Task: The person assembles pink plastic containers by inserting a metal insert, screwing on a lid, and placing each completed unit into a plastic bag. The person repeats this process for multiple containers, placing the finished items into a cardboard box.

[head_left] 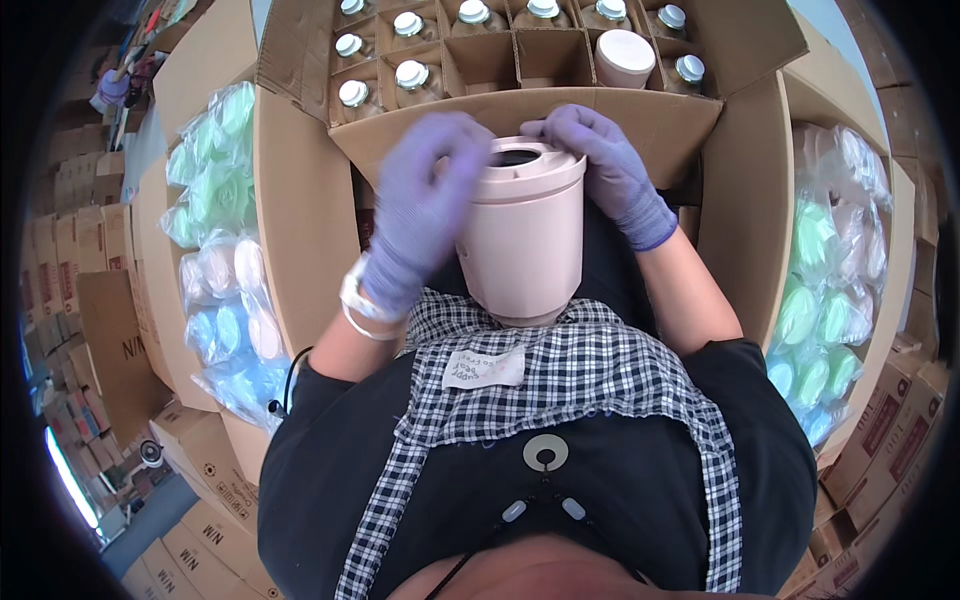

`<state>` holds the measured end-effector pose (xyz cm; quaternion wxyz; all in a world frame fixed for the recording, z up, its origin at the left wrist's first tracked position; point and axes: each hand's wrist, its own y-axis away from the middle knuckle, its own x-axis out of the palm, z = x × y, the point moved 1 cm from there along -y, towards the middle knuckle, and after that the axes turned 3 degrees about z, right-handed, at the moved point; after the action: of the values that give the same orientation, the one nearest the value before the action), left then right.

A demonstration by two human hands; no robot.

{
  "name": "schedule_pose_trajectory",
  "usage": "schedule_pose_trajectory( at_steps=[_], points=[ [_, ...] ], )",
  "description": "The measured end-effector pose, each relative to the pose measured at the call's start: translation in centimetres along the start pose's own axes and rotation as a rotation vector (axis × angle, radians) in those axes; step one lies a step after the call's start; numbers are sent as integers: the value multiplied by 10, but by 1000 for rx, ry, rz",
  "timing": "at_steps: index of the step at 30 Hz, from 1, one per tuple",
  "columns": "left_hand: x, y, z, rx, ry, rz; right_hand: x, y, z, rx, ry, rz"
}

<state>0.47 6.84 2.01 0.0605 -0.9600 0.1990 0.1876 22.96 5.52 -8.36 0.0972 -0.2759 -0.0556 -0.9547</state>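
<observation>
A large pale pink cylindrical container (pixel 521 240) stands upright in front of my lap, narrowing toward its base. Its pink lid (pixel 540 183) has a raised ring around a dark round opening. My left hand (pixel 428 205), in a purple glove, is at the left side of the lid. Motion smears its fingers, so their grip does not show. On the far right edge of the lid, the bent fingers of my purple-gloved right hand (pixel 603 165) hold the rim.
A divided carton (pixel 520 110) beyond the container holds several clear bottles (pixel 415 82) with whitish caps and one pink-topped container (pixel 625 58). Open boxes flank me, with bagged green, pink and blue pieces at left (pixel 218 165) and right (pixel 815 240). Stacked cartons (pixel 200 555) surround them.
</observation>
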Motion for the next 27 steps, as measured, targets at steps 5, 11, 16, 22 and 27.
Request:
schedule_pose_trajectory(
  at_steps=[5,11,16,22,27],
  points=[
    [-2,-2,65,0,417,172,51,20,5,-281,649,-194],
    [-25,-15,61,2,422,311,36,15,24,-120,392,-54],
    [19,8,-7,-21,-87,-24,17,-6,-8,-43,102,-10],
    [2,-2,104,119,865,131,81,27,28,-419,978,-163],
    [-5,-11,11,-65,214,-22,19,-8,21,9,167,-147]
  ],
)
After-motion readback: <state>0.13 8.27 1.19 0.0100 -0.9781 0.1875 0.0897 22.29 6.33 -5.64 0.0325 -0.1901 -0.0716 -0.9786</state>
